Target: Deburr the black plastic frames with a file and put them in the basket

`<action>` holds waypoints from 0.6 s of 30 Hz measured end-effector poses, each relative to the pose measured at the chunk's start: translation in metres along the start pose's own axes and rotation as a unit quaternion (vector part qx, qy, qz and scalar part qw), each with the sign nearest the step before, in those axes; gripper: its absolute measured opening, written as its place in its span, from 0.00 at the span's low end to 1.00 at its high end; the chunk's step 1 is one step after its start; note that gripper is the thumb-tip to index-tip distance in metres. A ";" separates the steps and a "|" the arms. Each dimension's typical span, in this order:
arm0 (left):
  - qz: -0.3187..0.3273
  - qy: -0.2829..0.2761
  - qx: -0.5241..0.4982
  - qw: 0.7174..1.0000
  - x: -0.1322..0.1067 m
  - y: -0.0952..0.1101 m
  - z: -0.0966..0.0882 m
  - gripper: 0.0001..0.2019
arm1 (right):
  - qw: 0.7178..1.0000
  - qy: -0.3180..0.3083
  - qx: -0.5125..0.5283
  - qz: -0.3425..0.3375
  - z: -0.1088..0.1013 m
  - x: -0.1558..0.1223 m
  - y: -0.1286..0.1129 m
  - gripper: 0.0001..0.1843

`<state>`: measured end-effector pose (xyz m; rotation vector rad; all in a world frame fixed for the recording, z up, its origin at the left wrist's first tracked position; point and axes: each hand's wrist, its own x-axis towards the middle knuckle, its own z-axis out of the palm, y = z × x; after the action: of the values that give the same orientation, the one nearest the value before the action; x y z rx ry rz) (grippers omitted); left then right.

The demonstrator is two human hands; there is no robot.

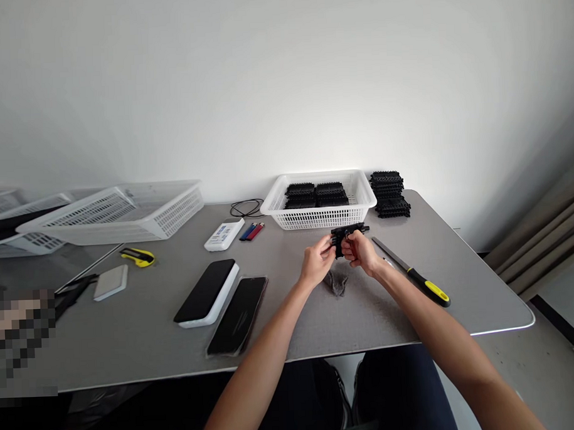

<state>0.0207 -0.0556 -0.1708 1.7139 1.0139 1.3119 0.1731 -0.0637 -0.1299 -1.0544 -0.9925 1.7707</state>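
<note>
My left hand (317, 259) is closed on the left side of a black ridged plastic part (339, 244), held above the table. My right hand (362, 252) is closed against the part's right side. A small patch of red shows between its fingers; the hand hides most of that thing. Under my hands lies a crumpled dark grey cloth (337, 283). To the right rests a flat file (411, 272) with a black and yellow handle. Behind my hands stands a white basket (319, 221) holding several similar black parts (331, 194). More black parts (390, 194) are stacked beside it.
Left of my hands lie a white box (224, 235), two lighters (252, 232), a thick black-and-white slab (207, 293) and a wrapped phone-like slab (238, 316). Farther left are a yellow cutter (138, 256), a small white block (111, 282), baskets (178, 212) and a pixelated patch.
</note>
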 end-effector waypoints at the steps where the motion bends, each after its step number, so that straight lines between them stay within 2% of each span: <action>1: 0.000 -0.001 -0.001 1.000 0.000 0.000 0.000 0.22 | 1.000 -0.001 -0.012 -0.003 0.000 0.000 0.000 0.10; 5: -0.007 0.007 -0.019 1.000 0.001 -0.002 0.001 0.21 | 0.998 -0.003 -0.053 -0.027 0.000 -0.002 0.000 0.14; 8: -0.034 0.039 -0.059 0.997 0.005 -0.006 -0.001 0.21 | 0.994 0.026 -0.082 -0.071 0.000 -0.002 0.000 0.18; 11: -0.080 0.085 -0.120 0.986 0.010 -0.007 -0.005 0.22 | 0.978 0.103 -0.111 -0.142 -0.002 0.001 0.003 0.20; 14: -0.117 0.125 -0.213 0.962 0.014 -0.006 -0.010 0.21 | 0.949 0.188 -0.132 -0.213 -0.008 0.007 0.005 0.20; 18: -0.146 0.130 -0.338 0.921 0.016 -0.003 -0.013 0.19 | 0.920 0.263 -0.147 -0.253 -0.018 0.012 0.009 0.20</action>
<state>0.0104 -0.0385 -0.1646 0.8513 0.7838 1.4837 0.1835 -0.0517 -0.1474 -1.2322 -1.0745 0.8692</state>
